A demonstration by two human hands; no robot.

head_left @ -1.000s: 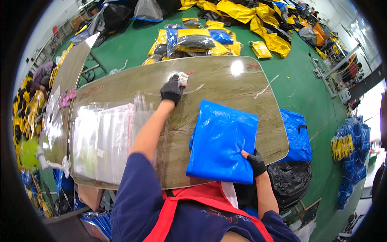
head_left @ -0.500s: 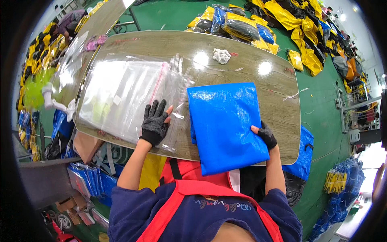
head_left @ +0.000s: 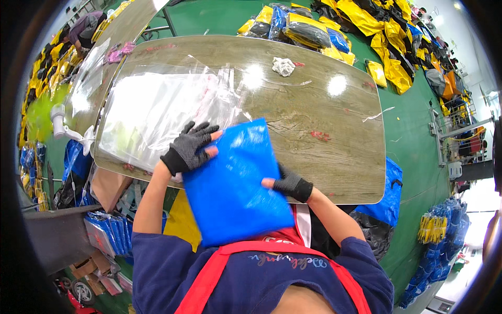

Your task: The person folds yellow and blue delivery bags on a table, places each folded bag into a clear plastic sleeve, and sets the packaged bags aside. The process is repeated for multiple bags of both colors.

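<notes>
A folded blue plastic sheet [head_left: 236,180] lies tilted in front of me, overlapping the table's near edge and reaching down toward my chest. Its right edge is gripped by my right hand [head_left: 289,183], with the thumb on top and the other fingers mostly hidden behind. My left hand [head_left: 191,148] is at its upper left edge, fingers stretched out and apart, the thumb lying over the blue edge. Both hands wear dark dotted gloves with some bare fingertips. Beside and partly under my left hand is a stack of clear plastic bags [head_left: 151,107].
The wood-look table [head_left: 324,167] holds a crumpled white cloth [head_left: 283,66] at its far side. Wrapped yellow, black and blue packages [head_left: 308,34] lie on the green floor beyond. A white jointed stand [head_left: 70,131] is at the left. Another person [head_left: 86,29] bends at far left.
The blue sheet has slid left and toward me, with my right hand moving along on its edge. My left hand has shifted slightly left and up, now meeting the sheet's edge.
</notes>
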